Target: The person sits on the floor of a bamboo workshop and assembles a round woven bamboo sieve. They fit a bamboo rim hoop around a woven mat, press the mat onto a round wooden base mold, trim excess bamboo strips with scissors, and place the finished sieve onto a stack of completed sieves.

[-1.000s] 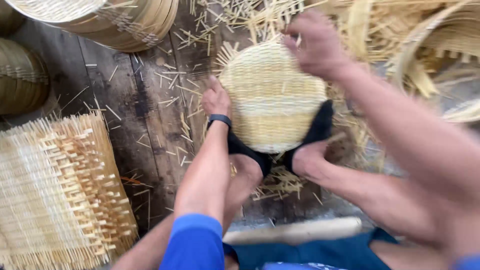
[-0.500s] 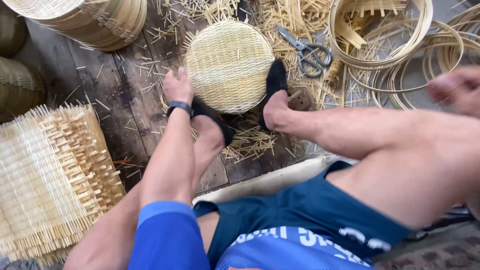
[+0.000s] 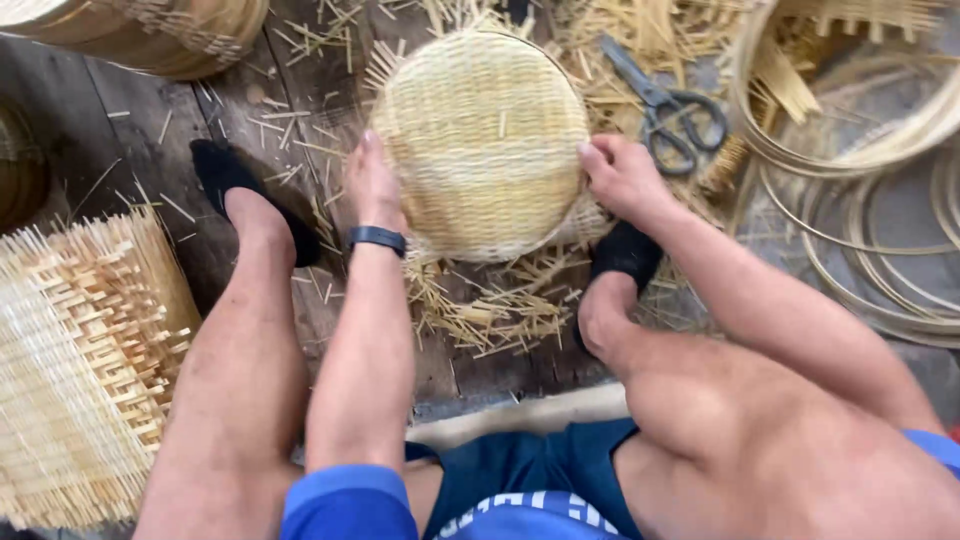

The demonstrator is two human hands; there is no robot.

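Both hands gripped one round woven basket (image 3: pixel 482 140) lying on dark floorboards (image 3: pixel 170 150) between the person's feet: the left hand (image 3: pixel 374 182) pressed its left edge, the right hand (image 3: pixel 622 175) clasped its right rim. Straw offcuts (image 3: pixel 500 305) littered the planks, scissors (image 3: pixel 665 105) lay just beside, bamboo hoops (image 3: pixel 850 170) farther right, a woven mat (image 3: pixel 85 360) left.

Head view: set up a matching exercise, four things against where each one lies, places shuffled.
Things:
1. round woven basket
2. scissors
3. flat woven mat
4. bamboo hoops

Places:
A. far right, on the floor
B. lower left, beside the person's leg
C. between the left hand and right hand
D. just beyond the right hand, among cut strips

Pairs: 1-C, 2-D, 3-B, 4-A
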